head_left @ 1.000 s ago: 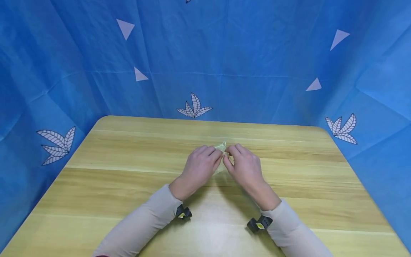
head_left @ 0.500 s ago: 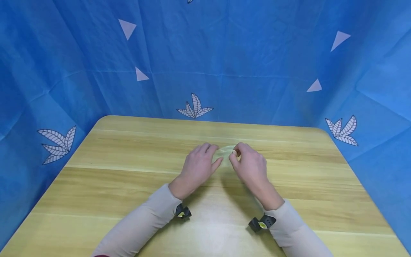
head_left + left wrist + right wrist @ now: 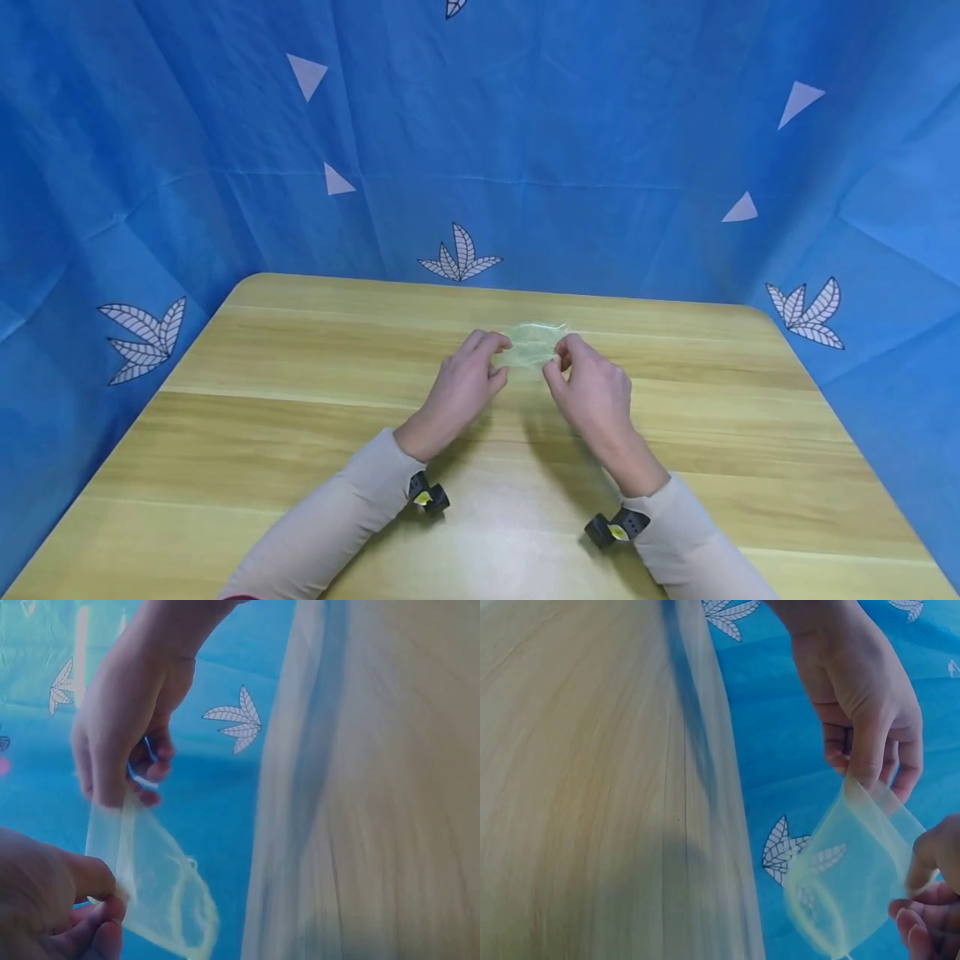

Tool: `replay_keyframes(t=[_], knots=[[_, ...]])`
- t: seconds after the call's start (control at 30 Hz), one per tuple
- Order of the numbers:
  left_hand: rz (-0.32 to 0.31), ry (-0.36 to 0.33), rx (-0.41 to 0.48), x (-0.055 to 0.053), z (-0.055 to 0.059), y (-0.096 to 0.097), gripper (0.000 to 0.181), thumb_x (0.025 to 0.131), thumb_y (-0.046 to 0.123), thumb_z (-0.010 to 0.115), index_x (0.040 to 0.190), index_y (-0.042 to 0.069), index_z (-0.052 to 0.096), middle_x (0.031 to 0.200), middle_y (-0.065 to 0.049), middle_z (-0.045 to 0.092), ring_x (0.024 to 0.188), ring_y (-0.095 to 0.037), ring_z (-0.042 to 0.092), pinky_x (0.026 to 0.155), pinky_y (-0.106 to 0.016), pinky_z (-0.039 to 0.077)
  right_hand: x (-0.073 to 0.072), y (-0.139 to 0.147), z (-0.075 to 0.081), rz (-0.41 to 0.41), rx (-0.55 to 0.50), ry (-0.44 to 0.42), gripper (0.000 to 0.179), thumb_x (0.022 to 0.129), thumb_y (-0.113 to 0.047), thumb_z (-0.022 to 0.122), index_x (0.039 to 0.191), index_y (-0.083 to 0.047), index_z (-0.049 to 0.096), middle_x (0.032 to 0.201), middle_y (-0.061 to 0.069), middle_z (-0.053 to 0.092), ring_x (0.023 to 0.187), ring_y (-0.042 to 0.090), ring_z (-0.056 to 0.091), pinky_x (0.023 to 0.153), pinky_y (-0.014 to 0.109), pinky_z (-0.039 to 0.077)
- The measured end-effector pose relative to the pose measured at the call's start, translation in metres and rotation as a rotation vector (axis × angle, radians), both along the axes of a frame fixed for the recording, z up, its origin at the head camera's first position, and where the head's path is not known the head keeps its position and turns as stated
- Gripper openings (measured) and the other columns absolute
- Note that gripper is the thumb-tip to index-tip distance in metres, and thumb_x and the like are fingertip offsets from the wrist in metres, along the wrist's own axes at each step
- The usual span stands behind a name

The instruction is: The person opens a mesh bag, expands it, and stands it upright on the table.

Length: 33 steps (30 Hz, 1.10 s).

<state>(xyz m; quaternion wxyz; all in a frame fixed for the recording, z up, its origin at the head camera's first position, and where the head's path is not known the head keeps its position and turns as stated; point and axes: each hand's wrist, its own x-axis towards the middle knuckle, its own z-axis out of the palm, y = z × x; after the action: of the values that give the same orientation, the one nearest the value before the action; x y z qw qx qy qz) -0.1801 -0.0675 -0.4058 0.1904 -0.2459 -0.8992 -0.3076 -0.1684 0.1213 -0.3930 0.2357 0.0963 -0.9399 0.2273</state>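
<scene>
Between my two hands stretches a sheer pale yellow-green mesh pouch with a gathered, rounded rim; it hangs off the table top in both wrist views. My left hand pinches one end of it with thumb and fingers, clearest in the left wrist view, where the left hand sits at the lower left. At the opposite end, my right hand grips the material between thumb and curled fingers. The right wrist view has the mesh pouch opened out, with a small loop at its rim in the left wrist view.
A light wooden table lies under both forearms. Blue patterned cloth hangs behind it and at both sides. Each wrist carries a small black camera on a strap, such as the left camera.
My hands have moved apart, the right one to the right. The pouch, bunched between the fingers a second ago, is now spread wider. The left thumb has drawn away from its index finger.
</scene>
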Motion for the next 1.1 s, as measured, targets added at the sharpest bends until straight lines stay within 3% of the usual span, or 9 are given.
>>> replay_keyframes(t=[0.17, 0.33, 0.67, 0.87, 1.0, 1.1], knots=[[0.013, 0.099, -0.048, -0.0014, -0.0014, -0.0027, 0.032, 0.081, -0.006, 0.065, 0.111, 0.004, 0.062, 0.104, -0.007, 0.058, 0.058, -0.007, 0.044, 0.045, -0.017, 0.036, 0.0011, -0.0004, -0.0032, -0.014, 0.021, -0.027, 0.009, 0.084, -0.016, 0.062, 0.091, -0.011, 0.06, 0.081, 0.001, 0.06, 0.056, 0.02, 0.052, 0.052, 0.04, 0.042], [0.045, 0.172, -0.089, -0.0028, -0.0035, -0.004, 0.025, 0.08, -0.001, 0.064, 0.104, 0.004, 0.062, 0.098, -0.007, 0.059, 0.055, -0.008, 0.044, 0.043, -0.016, 0.033, 0.0019, -0.0011, -0.0046, -0.006, 0.039, -0.049, 0.009, 0.085, -0.015, 0.062, 0.091, -0.011, 0.056, 0.081, 0.001, 0.057, 0.056, 0.021, 0.049, 0.05, 0.039, 0.04], [0.021, 0.178, 0.004, -0.003, -0.0048, -0.0036, 0.012, 0.089, 0.001, 0.062, 0.1, 0.005, 0.061, 0.094, -0.005, 0.06, 0.066, -0.01, 0.056, 0.05, -0.017, 0.042, 0.0045, -0.0068, -0.0061, 0.054, 0.099, 0.017, 0.007, 0.084, -0.011, 0.068, 0.088, -0.011, 0.062, 0.077, -0.001, 0.061, 0.057, 0.017, 0.052, 0.046, 0.037, 0.041], [0.001, 0.189, -0.007, -0.0032, -0.0025, -0.0034, 0.011, 0.089, 0.0, 0.063, 0.098, 0.006, 0.062, 0.092, -0.004, 0.06, 0.062, -0.009, 0.05, 0.05, -0.018, 0.04, 0.0041, -0.0056, -0.0051, 0.116, 0.156, 0.029, 0.017, 0.083, -0.014, 0.076, 0.095, -0.013, 0.065, 0.083, 0.001, 0.062, 0.064, 0.02, 0.057, 0.047, 0.036, 0.043], [-0.021, 0.188, -0.028, -0.0023, -0.0006, -0.0032, 0.013, 0.089, -0.001, 0.063, 0.099, 0.007, 0.062, 0.091, -0.003, 0.059, 0.063, -0.009, 0.048, 0.048, -0.019, 0.039, 0.0017, -0.0042, -0.0069, 0.113, 0.177, 0.045, 0.009, 0.085, -0.014, 0.072, 0.085, -0.014, 0.063, 0.078, -0.002, 0.059, 0.063, 0.019, 0.055, 0.046, 0.036, 0.042], [-0.036, 0.163, -0.049, -0.0006, 0.0016, -0.0033, 0.016, 0.088, -0.001, 0.065, 0.101, 0.008, 0.062, 0.092, -0.004, 0.059, 0.063, -0.01, 0.047, 0.05, -0.02, 0.039, 0.0002, -0.0022, -0.0069, 0.085, 0.157, 0.044, 0.013, 0.085, -0.012, 0.068, 0.078, -0.014, 0.057, 0.071, -0.002, 0.054, 0.057, 0.018, 0.05, 0.044, 0.036, 0.038]])
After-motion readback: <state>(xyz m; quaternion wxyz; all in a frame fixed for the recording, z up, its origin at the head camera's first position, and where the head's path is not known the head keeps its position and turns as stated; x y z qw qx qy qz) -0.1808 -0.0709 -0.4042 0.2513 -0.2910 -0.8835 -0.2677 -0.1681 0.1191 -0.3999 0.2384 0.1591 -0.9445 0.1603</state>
